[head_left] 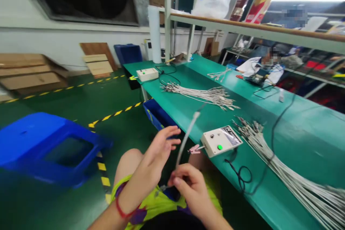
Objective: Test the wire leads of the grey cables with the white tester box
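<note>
My right hand [190, 185] is closed around a thin whitish cable [185, 138] above my lap. The cable's upper length rises toward the table edge and ends in a white connector [196, 114]; a small end pokes out below my fingers. My left hand [161, 149], a red band on its wrist, is beside the cable with its fingers stretched and apart. Just right of the cable, a white test box [221, 141] with a green button sits at the table edge. A pink clip [194, 149] sticks out from its near side.
Bundles of white cables lie on the green table [258, 167]: one bundle [199, 95] behind, another [280, 165] at right. A second box [147, 74] stands at the far left corner. A blue chair [48, 133] is at left, a blue bin [159, 113] under the table. A person sits across.
</note>
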`<act>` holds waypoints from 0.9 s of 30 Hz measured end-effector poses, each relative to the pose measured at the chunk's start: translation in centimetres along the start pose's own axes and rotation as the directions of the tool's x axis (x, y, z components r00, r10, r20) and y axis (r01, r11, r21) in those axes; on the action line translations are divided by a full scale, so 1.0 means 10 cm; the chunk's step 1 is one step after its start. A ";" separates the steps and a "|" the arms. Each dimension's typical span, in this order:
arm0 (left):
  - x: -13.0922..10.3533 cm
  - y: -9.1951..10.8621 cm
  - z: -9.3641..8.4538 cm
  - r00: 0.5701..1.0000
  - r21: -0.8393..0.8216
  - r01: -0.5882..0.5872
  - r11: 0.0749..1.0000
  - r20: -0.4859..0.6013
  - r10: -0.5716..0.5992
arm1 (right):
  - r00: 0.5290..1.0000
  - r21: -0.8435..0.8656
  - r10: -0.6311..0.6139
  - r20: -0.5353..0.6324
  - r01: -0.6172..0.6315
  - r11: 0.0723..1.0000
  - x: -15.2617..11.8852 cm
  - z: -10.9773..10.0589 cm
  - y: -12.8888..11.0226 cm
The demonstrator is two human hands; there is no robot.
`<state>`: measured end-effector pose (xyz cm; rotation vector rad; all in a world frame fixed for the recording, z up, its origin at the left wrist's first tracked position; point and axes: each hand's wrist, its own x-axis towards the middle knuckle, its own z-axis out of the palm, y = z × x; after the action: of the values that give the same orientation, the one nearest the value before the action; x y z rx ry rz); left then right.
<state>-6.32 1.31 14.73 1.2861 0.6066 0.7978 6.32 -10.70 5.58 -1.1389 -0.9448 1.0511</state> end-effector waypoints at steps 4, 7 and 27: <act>-0.04 -0.13 -0.13 0.998 -0.052 0.055 0.997 0.036 -0.053 | 0.992 -0.015 0.023 0.126 -0.021 1.000 0.34 0.26 0.56; -0.11 -0.27 -0.23 0.995 -0.027 0.087 0.996 -0.055 -0.088 | 0.978 -0.047 0.027 0.205 -0.017 0.999 0.42 0.35 0.70; -0.41 -0.93 0.04 0.931 0.027 0.365 0.931 -0.013 -0.364 | 0.956 -0.040 0.216 -0.198 -0.228 0.973 0.16 -0.23 0.15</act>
<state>-6.83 -3.05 5.52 1.1501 0.8378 0.4871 8.70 -9.56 3.81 -1.3974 -0.7115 1.0734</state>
